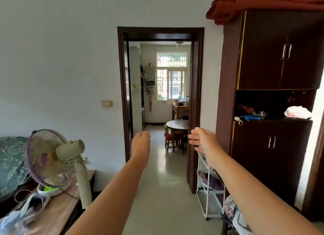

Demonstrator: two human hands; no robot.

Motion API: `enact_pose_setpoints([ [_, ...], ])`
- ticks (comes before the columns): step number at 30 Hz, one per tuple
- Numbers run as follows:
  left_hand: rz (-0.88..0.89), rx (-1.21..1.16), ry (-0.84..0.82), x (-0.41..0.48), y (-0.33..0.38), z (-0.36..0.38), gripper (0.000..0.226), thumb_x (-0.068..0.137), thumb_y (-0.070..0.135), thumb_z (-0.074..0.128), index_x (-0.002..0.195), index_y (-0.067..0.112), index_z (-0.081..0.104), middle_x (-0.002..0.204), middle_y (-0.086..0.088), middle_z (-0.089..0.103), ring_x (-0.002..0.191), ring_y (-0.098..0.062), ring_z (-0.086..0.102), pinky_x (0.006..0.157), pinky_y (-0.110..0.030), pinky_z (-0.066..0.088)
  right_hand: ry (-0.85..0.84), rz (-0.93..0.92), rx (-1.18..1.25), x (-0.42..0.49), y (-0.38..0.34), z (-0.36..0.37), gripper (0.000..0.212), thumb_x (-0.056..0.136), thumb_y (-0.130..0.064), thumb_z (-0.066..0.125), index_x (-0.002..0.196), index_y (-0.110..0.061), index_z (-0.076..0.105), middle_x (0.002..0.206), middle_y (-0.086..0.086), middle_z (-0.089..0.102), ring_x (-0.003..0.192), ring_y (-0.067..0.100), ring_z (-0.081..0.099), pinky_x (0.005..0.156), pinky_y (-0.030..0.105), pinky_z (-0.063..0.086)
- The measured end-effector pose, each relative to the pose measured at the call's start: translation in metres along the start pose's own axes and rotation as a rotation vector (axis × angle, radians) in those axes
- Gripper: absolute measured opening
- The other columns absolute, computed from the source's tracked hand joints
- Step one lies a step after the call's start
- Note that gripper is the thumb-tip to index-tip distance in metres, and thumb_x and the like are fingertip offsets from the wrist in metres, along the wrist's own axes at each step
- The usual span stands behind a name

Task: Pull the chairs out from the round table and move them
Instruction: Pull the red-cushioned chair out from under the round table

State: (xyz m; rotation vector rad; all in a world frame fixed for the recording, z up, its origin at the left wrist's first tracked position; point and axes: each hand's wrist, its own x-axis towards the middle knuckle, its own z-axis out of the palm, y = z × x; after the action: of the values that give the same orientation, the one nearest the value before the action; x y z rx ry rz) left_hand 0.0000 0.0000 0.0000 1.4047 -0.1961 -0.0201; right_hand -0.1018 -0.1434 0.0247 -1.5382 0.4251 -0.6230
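Note:
Through a dark-framed doorway (122, 94) I see a round table (176, 124) with a pale top, far off in the room beyond. A small wooden chair (169, 138) with a red seat is tucked against the table's left side. My left hand (141, 142) and my right hand (204, 141) are stretched forward at chest height, well short of the doorway. Both hold nothing; the right hand's fingers are spread, the left hand's are loosely curled. Part of the table is hidden behind the right door jamb.
A standing fan (52, 157) rests on a low wooden cabinet (57, 212) at the left. A tall dark wardrobe (273, 94) fills the right side, with a white shoe rack (208, 191) at its foot. A tiled floor (164, 191) runs ahead through the doorway.

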Motion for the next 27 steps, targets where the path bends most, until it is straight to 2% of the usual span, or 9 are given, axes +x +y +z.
enact_pose_setpoints([
  [3, 0.01, -0.005, 0.004, 0.007, -0.012, 0.01, 0.017, 0.091, 0.014, 0.04, 0.078, 0.017, 0.051, 0.085, -0.003, 0.054, 0.072, -0.013, 0.046, 0.061, -0.027, 0.034, -0.029, -0.021, -0.003, 0.016, 0.012, -0.001, 0.024, 0.094, -0.014, 0.041, 0.107, -0.004, 0.058, 0.119, 0.019, 0.063, 0.111, 0.036, 0.057, 0.095, 0.046, 0.044],
  [4, -0.003, -0.002, -0.001, 0.012, -0.017, 0.014, 0.019, 0.092, 0.014, 0.04, 0.076, 0.019, 0.05, 0.091, -0.004, 0.055, 0.079, -0.016, 0.048, 0.066, -0.029, 0.036, -0.035, -0.032, -0.016, 0.025, 0.018, -0.002, 0.021, 0.093, -0.014, 0.041, 0.103, -0.007, 0.058, 0.118, 0.018, 0.063, 0.107, 0.034, 0.059, 0.085, 0.042, 0.048],
  [6, -0.026, 0.007, 0.013, 0.026, -0.027, 0.021, 0.014, 0.092, 0.013, 0.041, 0.084, 0.017, 0.052, 0.1, -0.007, 0.056, 0.093, -0.019, 0.051, 0.078, -0.031, 0.038, -0.049, -0.049, -0.015, 0.04, 0.033, -0.001, 0.016, 0.093, -0.014, 0.042, 0.093, -0.012, 0.058, 0.112, 0.015, 0.065, 0.096, 0.028, 0.061, 0.069, 0.029, 0.044],
  [8, -0.021, -0.009, 0.016, 0.049, -0.033, 0.029, 0.012, 0.093, 0.013, 0.041, 0.098, 0.014, 0.052, 0.107, -0.007, 0.057, 0.1, -0.019, 0.052, 0.083, -0.032, 0.037, -0.051, -0.063, 0.007, 0.059, 0.046, 0.001, 0.018, 0.093, -0.016, 0.042, 0.085, -0.017, 0.058, 0.104, 0.01, 0.065, 0.091, 0.022, 0.06, 0.072, 0.029, 0.042],
  [10, -0.003, -0.029, 0.011, 0.076, -0.041, 0.037, 0.023, 0.093, 0.013, 0.041, 0.113, 0.011, 0.053, 0.11, -0.007, 0.058, 0.102, -0.018, 0.053, 0.085, -0.032, 0.036, -0.064, -0.051, 0.046, 0.08, 0.057, 0.004, 0.02, 0.094, -0.017, 0.042, 0.084, -0.019, 0.059, 0.098, 0.007, 0.065, 0.09, 0.021, 0.06, 0.081, 0.034, 0.042],
  [12, -0.002, -0.04, 0.013, 0.106, -0.047, 0.045, 0.029, 0.094, 0.012, 0.04, 0.121, 0.01, 0.051, 0.111, -0.005, 0.058, 0.102, -0.017, 0.053, 0.087, -0.032, 0.037, -0.062, -0.039, 0.069, 0.106, 0.067, 0.011, 0.021, 0.095, -0.016, 0.042, 0.085, -0.018, 0.06, 0.094, 0.005, 0.067, 0.091, 0.023, 0.061, 0.084, 0.037, 0.042],
  [18, -0.011, -0.072, -0.015, 0.234, -0.065, 0.071, 0.031, 0.094, 0.011, 0.042, 0.124, 0.009, 0.05, 0.114, -0.006, 0.058, 0.107, -0.018, 0.054, 0.1, -0.039, 0.038, -0.042, -0.066, 0.1, 0.223, 0.073, 0.051, 0.022, 0.095, -0.012, 0.039, 0.09, -0.014, 0.061, 0.094, 0.005, 0.067, 0.093, 0.023, 0.061, 0.082, 0.035, 0.044],
  [22, 0.042, -0.032, -0.041, 0.33, -0.066, 0.089, 0.032, 0.093, 0.011, 0.045, 0.125, 0.01, 0.049, 0.119, -0.008, 0.059, 0.112, -0.02, 0.054, 0.099, -0.039, 0.039, -0.03, -0.094, 0.131, 0.318, 0.065, 0.086, 0.024, 0.096, -0.01, 0.035, 0.098, -0.009, 0.059, 0.095, 0.007, 0.066, 0.09, 0.022, 0.061, 0.076, 0.031, 0.044],
  [27, 0.015, -0.058, -0.04, 0.429, -0.08, 0.126, 0.033, 0.093, 0.007, 0.041, 0.124, 0.007, 0.05, 0.117, -0.008, 0.059, 0.107, -0.019, 0.055, 0.098, -0.038, 0.04, -0.018, -0.058, 0.121, 0.423, 0.079, 0.112, 0.023, 0.095, -0.012, 0.037, 0.091, -0.014, 0.06, 0.096, 0.006, 0.066, 0.092, 0.021, 0.061, 0.075, 0.028, 0.044],
])
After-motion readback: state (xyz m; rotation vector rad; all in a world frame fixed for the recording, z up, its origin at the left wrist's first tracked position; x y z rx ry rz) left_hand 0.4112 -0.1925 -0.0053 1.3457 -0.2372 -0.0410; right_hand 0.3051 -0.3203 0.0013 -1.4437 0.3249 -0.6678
